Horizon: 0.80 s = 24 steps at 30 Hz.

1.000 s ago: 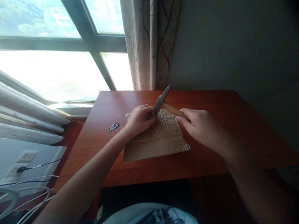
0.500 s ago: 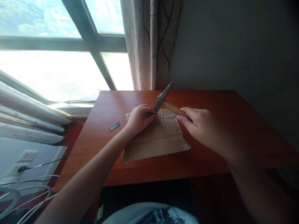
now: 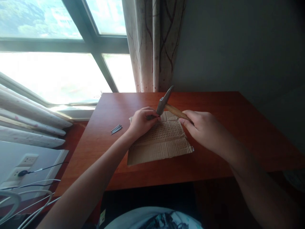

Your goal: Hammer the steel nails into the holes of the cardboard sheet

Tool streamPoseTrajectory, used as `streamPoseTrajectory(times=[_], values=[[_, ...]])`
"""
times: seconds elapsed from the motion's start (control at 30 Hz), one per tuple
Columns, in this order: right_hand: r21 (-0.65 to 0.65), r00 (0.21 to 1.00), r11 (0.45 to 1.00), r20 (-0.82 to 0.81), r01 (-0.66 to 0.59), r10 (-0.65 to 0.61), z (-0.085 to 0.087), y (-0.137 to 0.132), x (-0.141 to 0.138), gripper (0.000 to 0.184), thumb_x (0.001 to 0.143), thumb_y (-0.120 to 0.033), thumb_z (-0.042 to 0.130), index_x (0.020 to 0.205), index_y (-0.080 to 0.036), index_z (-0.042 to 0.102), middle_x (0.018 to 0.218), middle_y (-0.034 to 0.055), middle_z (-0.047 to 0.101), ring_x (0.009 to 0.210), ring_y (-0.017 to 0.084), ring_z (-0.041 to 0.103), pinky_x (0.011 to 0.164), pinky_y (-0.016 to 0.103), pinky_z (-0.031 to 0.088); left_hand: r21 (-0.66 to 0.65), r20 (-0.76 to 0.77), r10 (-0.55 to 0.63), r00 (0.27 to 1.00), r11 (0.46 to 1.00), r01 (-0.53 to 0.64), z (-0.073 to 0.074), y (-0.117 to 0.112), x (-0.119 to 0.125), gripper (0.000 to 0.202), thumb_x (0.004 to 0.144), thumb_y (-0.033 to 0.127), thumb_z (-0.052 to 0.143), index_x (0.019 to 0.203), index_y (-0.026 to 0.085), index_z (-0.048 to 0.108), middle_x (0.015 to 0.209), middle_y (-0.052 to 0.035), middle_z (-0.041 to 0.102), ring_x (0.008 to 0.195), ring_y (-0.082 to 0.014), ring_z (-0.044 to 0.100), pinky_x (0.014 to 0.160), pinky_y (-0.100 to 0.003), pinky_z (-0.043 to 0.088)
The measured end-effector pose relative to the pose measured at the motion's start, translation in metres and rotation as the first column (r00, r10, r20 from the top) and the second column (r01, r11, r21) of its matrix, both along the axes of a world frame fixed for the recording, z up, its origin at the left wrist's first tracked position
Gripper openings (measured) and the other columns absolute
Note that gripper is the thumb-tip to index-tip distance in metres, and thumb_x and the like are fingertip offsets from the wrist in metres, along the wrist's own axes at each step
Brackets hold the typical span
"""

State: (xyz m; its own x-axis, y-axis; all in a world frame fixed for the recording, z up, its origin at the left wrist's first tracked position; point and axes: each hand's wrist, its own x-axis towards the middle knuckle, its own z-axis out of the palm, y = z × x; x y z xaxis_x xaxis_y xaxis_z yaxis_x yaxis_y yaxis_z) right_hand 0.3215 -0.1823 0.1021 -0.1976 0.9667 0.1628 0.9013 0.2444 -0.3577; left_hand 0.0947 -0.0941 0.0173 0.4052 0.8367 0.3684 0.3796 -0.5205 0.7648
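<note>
My right hand (image 3: 202, 125) is closed around the wooden handle of a hammer (image 3: 176, 110). The hammer's metal head slants up and away, its lower face right at the fingertips of my left hand (image 3: 143, 121). Thumb and forefinger of that hand are pinched together over the far part of a piece of brown cardboard (image 3: 154, 154); whatever lies between them is too small and hidden to make out. Rows of small holes run across the cardboard's perforated area (image 3: 166, 130). Left of my left hand, several metal nails (image 3: 116, 129) lie in a small bunch.
The cardboard rests on a reddish-brown wooden table (image 3: 226, 133). A window (image 3: 57, 76) and curtains (image 3: 147, 47) stand behind and to the left. Cables (image 3: 35, 190) and a wall socket (image 3: 26, 160) are low at the left, beyond the table's edge.
The hammer and my right hand have shifted slightly left, and the tip of the hammer head sits a little lower. My left hand keeps its pinch, and the nails lie as before.
</note>
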Motion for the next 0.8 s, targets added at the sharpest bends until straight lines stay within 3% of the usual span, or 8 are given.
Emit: streamPoseTrajectory(times=[0.8], values=[[0.017, 0.999, 1.000, -0.031, -0.024, 0.025, -0.0025, -0.0082, -0.0053, 0.016, 0.099, -0.028, 0.050, 0.091, -0.020, 0.062, 0.080, 0.0029, 0.068, 0.071, 0.018, 0.061, 0.063, 0.032, 0.036, -0.012, 0.046, -0.004, 0.999, 1.000, 0.004, -0.0031, 0.0025, 0.0004, 0.007, 0.081, 0.027, 0.074, 0.081, 0.021, 0.078, 0.096, -0.0060, 0.073, 0.086, -0.0200, 0.068, 0.079, -0.033, 0.054]])
